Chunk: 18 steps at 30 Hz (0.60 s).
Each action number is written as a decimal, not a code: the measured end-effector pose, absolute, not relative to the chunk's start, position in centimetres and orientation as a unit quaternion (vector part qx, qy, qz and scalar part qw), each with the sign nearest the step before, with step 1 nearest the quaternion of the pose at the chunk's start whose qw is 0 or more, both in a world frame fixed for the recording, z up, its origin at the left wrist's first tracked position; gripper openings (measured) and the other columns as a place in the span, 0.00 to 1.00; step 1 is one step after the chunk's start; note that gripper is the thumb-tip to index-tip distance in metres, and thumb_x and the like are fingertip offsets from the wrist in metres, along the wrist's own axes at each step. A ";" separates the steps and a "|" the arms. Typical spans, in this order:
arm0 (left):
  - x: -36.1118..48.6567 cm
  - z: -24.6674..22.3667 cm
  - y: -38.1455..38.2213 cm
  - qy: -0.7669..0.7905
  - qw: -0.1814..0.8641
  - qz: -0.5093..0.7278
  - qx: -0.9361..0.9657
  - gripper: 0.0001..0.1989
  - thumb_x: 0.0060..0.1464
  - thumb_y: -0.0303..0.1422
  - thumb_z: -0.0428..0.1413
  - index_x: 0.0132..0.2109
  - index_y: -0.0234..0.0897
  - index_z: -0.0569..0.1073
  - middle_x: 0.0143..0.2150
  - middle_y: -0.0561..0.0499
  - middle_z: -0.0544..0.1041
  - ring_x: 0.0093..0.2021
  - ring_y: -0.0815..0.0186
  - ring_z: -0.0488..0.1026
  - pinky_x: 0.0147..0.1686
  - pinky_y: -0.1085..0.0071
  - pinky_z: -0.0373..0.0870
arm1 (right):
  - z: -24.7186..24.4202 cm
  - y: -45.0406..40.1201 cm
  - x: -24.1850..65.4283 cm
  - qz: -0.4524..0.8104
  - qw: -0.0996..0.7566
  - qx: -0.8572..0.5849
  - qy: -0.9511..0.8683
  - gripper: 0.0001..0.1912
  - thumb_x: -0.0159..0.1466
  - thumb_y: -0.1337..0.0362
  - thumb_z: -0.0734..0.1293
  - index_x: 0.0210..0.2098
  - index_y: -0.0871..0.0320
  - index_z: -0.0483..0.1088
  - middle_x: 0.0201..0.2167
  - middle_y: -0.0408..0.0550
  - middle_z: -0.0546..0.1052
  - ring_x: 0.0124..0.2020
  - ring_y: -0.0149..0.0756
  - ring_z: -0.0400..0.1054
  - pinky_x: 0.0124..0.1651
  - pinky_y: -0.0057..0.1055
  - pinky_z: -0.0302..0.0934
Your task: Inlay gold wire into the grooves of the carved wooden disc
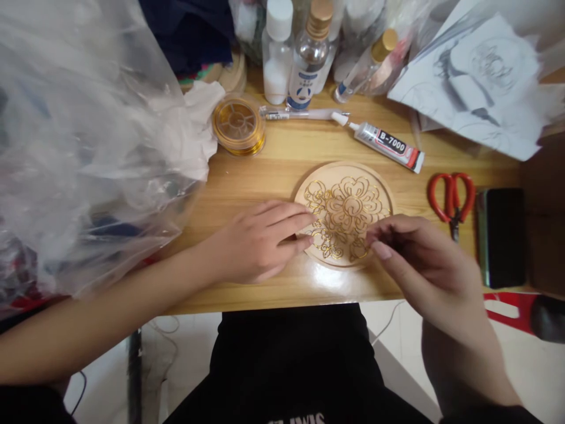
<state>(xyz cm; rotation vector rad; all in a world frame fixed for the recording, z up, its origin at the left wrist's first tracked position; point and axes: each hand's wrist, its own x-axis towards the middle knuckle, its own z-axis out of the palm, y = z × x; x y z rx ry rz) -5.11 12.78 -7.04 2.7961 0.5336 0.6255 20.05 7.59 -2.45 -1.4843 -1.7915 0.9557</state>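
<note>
A round wooden disc [326, 174] with a raised rim lies on the wooden table, bearing a flower pattern outlined in gold wire. My left hand [265, 238] rests at the disc's left edge, palm down, fingers extended onto the pattern. Over the disc's lower right part, my right hand [415, 259] has thumb and forefinger pinched together; whatever is between them is too small to make out. Behind the disc are a spool of gold wire [238, 125] and a B-7000 glue tube [388, 145]. Red-handled pliers [451, 197] lie to the right.
Clear plastic bags [97, 129] cover the left side. Bottles [304, 59] and a pen [286, 113] are at the back, printed sheets [477, 88] at the back right. A dark phone [502, 235] lies near the right end. The table's front edge [291, 305] runs below my hands.
</note>
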 end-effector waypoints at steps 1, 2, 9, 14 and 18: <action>-5.1 -7.0 12.8 0.181 0.118 0.211 0.953 0.14 0.56 0.27 0.52 0.48 0.35 0.73 0.56 0.42 0.72 0.57 0.56 0.67 0.54 0.58 0.67 | -2.2 7.7 19.9 0.380 0.328 -0.559 -0.660 0.05 0.60 0.65 0.68 0.36 0.56 0.67 0.30 0.45 0.73 0.31 0.32 0.69 0.30 0.28 0.65; -5.1 -6.9 12.8 0.179 0.123 0.208 0.954 0.14 0.55 0.27 0.52 0.48 0.34 0.73 0.57 0.42 0.71 0.58 0.56 0.66 0.55 0.58 0.66 | -1.9 7.9 19.8 0.406 0.351 -0.548 -0.642 0.07 0.60 0.63 0.68 0.30 0.56 0.64 0.26 0.44 0.71 0.27 0.32 0.67 0.27 0.28 0.63; -5.2 -6.8 12.7 0.177 0.127 0.189 0.958 0.14 0.57 0.28 0.51 0.50 0.34 0.72 0.61 0.43 0.68 0.61 0.56 0.64 0.57 0.58 0.64 | -1.4 9.3 18.5 0.476 0.410 -0.475 -0.617 0.28 0.70 0.58 0.42 0.19 0.57 0.58 0.23 0.49 0.69 0.21 0.32 0.65 0.23 0.33 0.62; -5.2 -7.1 12.6 0.176 0.130 0.193 0.956 0.15 0.57 0.28 0.51 0.51 0.34 0.72 0.61 0.42 0.67 0.62 0.57 0.63 0.58 0.59 0.63 | -2.6 8.5 18.2 0.426 0.438 -0.560 -0.559 0.33 0.69 0.49 0.46 0.27 0.60 0.73 0.14 0.46 0.69 0.14 0.30 0.63 0.16 0.28 0.58; -5.1 -7.0 12.7 0.170 0.140 0.191 0.956 0.15 0.57 0.27 0.51 0.51 0.32 0.72 0.60 0.40 0.68 0.61 0.55 0.64 0.56 0.57 0.65 | -2.5 8.0 18.5 0.412 0.382 -0.581 -0.589 0.07 0.61 0.59 0.67 0.33 0.55 0.75 0.27 0.44 0.77 0.26 0.31 0.71 0.27 0.28 0.67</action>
